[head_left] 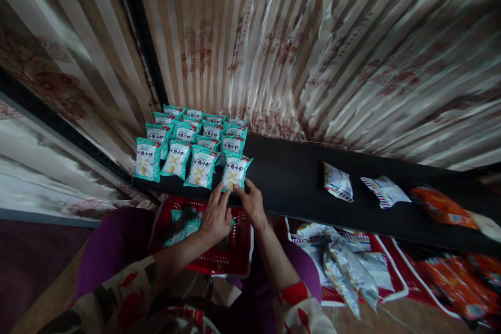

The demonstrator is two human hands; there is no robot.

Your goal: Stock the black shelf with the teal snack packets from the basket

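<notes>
Both my hands reach to a teal snack packet [235, 171] standing at the front right of several rows of like teal packets [188, 135] on a black shelf [293, 177]. My left hand [215, 216] touches the packet's lower edge with its fingertips pinched on it. My right hand [251, 202] pinches the packet's bottom right corner. Below my wrists a red basket [227, 255] holds more teal packets [183, 224].
Two white striped packets [338, 182] [385, 190] and an orange packet [438, 204] lie further right on the shelf. Below it, red trays hold white packets [344, 266] and orange packets [454, 282]. A striped curtain [313, 52] hangs behind.
</notes>
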